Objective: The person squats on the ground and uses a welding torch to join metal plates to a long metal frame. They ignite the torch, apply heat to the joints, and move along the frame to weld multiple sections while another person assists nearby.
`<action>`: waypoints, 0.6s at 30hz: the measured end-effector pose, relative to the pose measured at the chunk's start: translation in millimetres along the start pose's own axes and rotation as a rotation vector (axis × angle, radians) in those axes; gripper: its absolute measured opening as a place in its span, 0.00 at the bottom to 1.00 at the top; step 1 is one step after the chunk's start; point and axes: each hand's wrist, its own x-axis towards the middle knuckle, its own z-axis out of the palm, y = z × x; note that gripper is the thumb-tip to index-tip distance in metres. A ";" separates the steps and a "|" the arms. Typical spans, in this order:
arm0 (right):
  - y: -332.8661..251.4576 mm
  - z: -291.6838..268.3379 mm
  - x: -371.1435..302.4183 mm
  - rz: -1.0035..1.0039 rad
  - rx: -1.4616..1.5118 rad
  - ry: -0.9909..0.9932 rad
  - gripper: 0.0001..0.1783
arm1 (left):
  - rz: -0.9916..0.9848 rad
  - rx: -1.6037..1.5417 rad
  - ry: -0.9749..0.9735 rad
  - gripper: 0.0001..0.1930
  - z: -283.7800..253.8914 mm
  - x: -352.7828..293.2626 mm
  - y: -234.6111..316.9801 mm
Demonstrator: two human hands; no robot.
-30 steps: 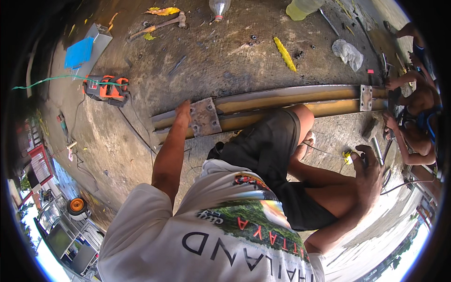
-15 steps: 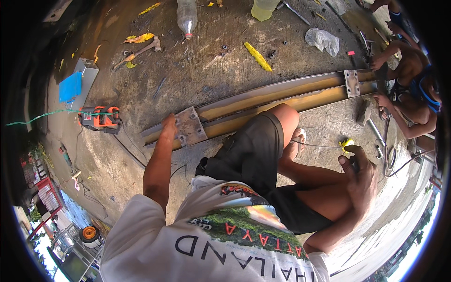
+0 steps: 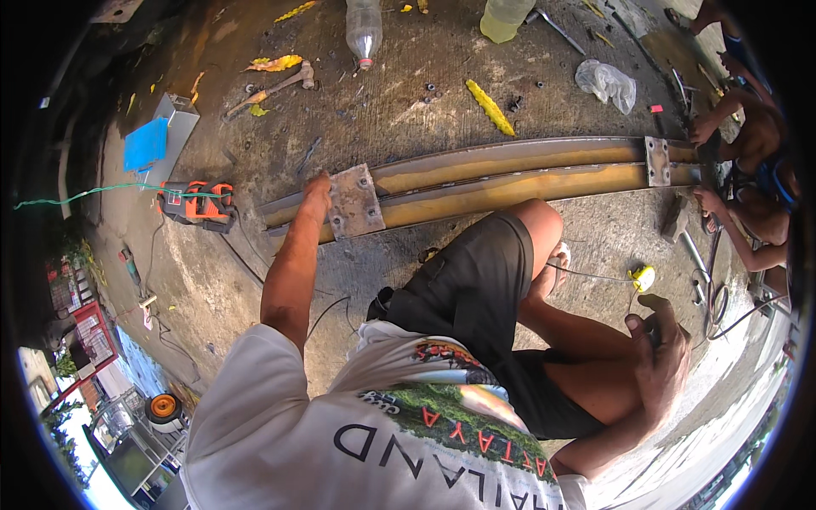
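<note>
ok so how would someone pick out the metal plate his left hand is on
Find the long rusty steel beam lying across the concrete floor. At its left end, where the left hand rests, sits a square grey steel plate with bolt holes near its corners. The other plate, near the beam's right end, is smaller and narrower, with no hand of his on it.

Steel beams (image 3: 510, 174): rust-brown with yellow-ochre streaks. End plate (image 3: 355, 202): grey, rust-spotted. Welder box (image 3: 197, 204): orange and black. Shorts (image 3: 463, 285): black. Shirt (image 3: 340, 425): white, green-and-red print. Tape measure (image 3: 643, 276): yellow. Floor (image 3: 408, 102): grey-brown, stained.
</note>
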 end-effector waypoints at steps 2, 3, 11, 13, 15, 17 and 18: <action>-5.0 6.0 0.1 0.020 -0.026 0.008 0.14 | -0.006 0.080 0.070 0.32 46.0 -15.7 7.4; -4.6 7.7 1.0 0.005 -0.021 0.012 0.14 | -0.036 0.065 0.072 0.32 46.7 -10.7 11.5; -11.0 11.5 1.9 0.058 -0.013 -0.007 0.15 | -0.050 -0.059 -0.126 0.32 54.1 10.1 13.7; -17.7 14.0 3.8 0.083 -0.027 -0.028 0.16 | -0.076 -0.065 -0.165 0.31 59.2 -20.6 19.1; -18.7 13.8 8.4 0.065 -0.033 -0.034 0.16 | -0.072 -0.122 -0.213 0.31 36.5 -24.1 24.1; -19.9 10.9 11.4 0.045 -0.034 -0.040 0.17 | -0.057 -0.212 -0.310 0.29 9.4 -19.1 24.4; -22.4 13.4 13.8 0.042 -0.044 -0.044 0.17 | -0.008 -0.056 -0.265 0.28 6.9 -31.5 25.1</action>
